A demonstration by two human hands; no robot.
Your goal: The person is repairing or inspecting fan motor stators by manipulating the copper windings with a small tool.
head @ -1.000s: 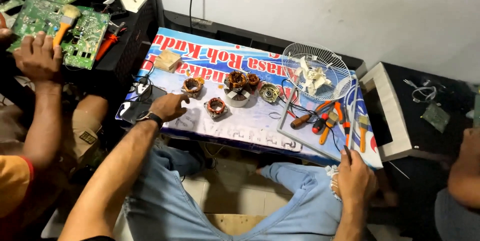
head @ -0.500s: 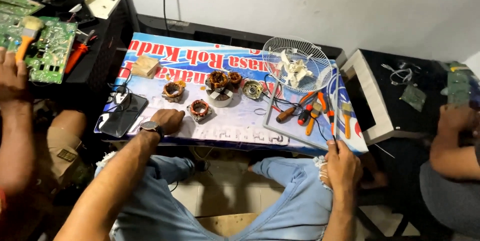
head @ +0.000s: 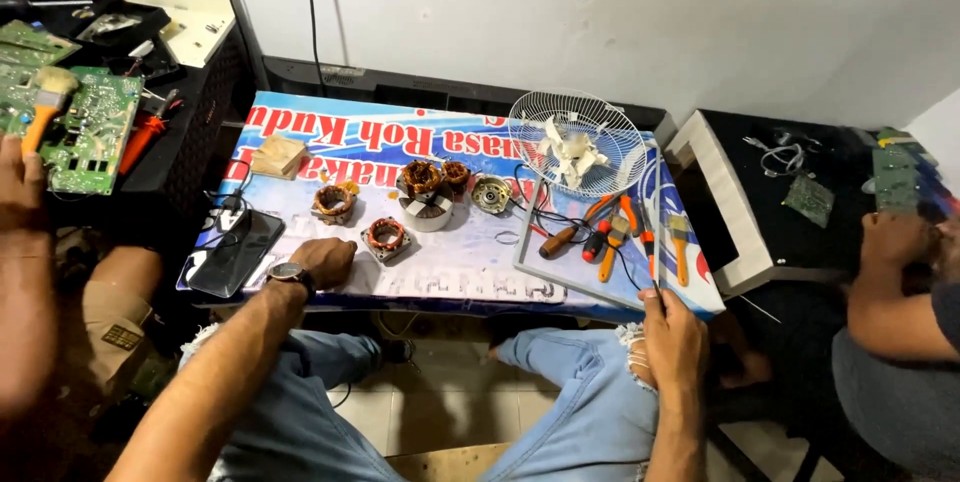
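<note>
Left hand rests loosely curled, knuckles up, on the near edge of the table; it grips nothing that can be seen. The square copper-wound motor stator lies just beside it, up and to the right, nearer this hand than the other. A dark phone lies just left of the wrist, long axis running diagonally away from the person.

Right hand sits at the table's near right corner, fingers closed at the edge; whether it pinches the thin black wire there cannot be told. Above it lies a flat tray carrying orange-handled pliers and a screwdriver, handles pointing toward the person.

The table is covered by a blue banner with large red lettering (upside down to the wearer). A white wire fan guard stands at the far edge. Other people's hands work circuit boards at both sides.
</note>
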